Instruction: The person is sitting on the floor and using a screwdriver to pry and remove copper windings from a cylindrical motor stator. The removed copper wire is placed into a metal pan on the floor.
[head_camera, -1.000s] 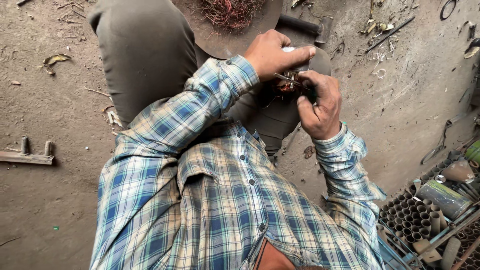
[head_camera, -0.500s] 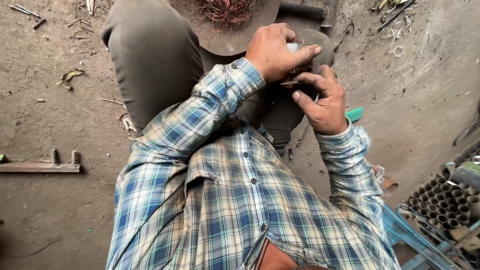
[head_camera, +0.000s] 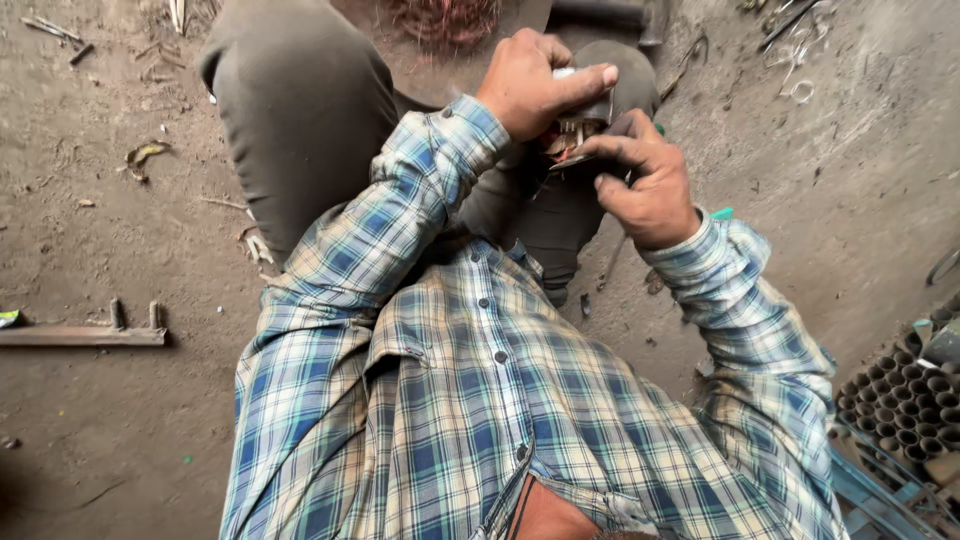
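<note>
Metal small part (head_camera: 572, 135), likely rigid and light, being pinched between left hand (head_camera: 535, 80) and right hand (head_camera: 650, 185), both clamping it together, gripping its ends

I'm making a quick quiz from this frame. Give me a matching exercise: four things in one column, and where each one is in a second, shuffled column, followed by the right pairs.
Things:
1. left hand
2. right hand
3. wooden strip with pegs
4. stack of tubes

Places:
A. lying on the dirt floor at the far left
B. lower right corner, open ends facing up
C. on top of the small metal part, fingers curled over it
D. below and to the right of the small metal part, fingertips against it

Pairs: 1-C, 2-D, 3-A, 4-B
</note>
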